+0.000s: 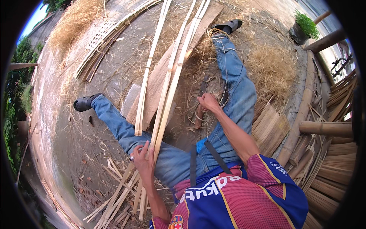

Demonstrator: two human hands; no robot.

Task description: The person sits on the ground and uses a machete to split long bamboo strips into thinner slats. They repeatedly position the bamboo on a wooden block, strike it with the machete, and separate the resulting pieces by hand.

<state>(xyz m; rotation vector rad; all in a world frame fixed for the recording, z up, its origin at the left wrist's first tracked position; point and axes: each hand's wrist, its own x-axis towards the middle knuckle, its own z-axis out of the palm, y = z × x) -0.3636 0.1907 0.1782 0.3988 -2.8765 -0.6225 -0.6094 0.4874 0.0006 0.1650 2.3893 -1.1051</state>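
Two long bamboo strips [178,66] run lengthwise away from the left hand [143,158], ahead and slightly to its right, their near part at its fingers. The left hand is the nearer one, its thumb and fingers closed lightly about them. The right hand [209,102] sits farther forward and well to the right, apart from the strips, its fingers bunched at a slim dark tool [204,84]; whether it grips it, I cannot tell. A separate strip [150,65] lies to the left of the pair, its near end just ahead of the left hand.

Beneath the strips, ahead of the left hand, a wooden board [156,91] slants. Loose split pieces [114,194] lie behind the left hand, toward the body. To the right of the right hand, past the jeans leg [242,89], are a heap of curled shavings [272,68] and stacked flat slats [270,124].
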